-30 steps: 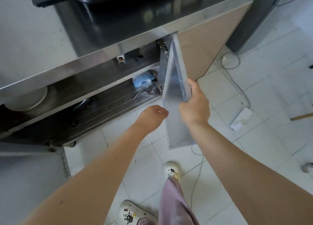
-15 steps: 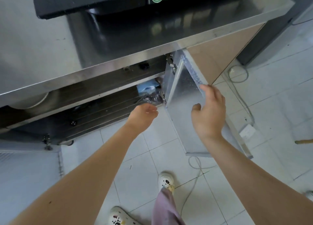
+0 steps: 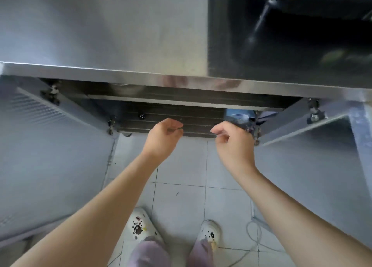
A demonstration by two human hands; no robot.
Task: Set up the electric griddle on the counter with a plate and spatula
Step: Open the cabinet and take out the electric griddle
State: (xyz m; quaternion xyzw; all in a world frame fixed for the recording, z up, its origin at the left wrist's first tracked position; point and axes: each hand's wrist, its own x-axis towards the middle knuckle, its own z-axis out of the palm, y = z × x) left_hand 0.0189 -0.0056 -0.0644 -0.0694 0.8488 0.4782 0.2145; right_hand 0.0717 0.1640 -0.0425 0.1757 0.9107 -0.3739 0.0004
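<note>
I look straight down at a stainless steel counter (image 3: 104, 35) with an open cabinet beneath it. My left hand (image 3: 163, 138) and my right hand (image 3: 233, 140) hover side by side in front of the cabinet's lower shelf (image 3: 177, 113), fingers loosely curled, holding nothing. A black appliance (image 3: 291, 31) sits on the counter at the upper right; only part of it shows. No plate or spatula can be made out; a pale rounded shape (image 3: 128, 86) shows dimly on the upper shelf.
Both cabinet doors stand wide open: the left door (image 3: 50, 156) and the right door (image 3: 314, 162). A blue packet (image 3: 238, 114) lies at the shelf's right end. A thin cable (image 3: 253, 234) trails over the tiled floor beside my white shoes (image 3: 141, 224).
My right hand has let go of the right door, which has swung fully open. My view has turned to face the cabinet squarely, and both hands now hover at the shelf.
</note>
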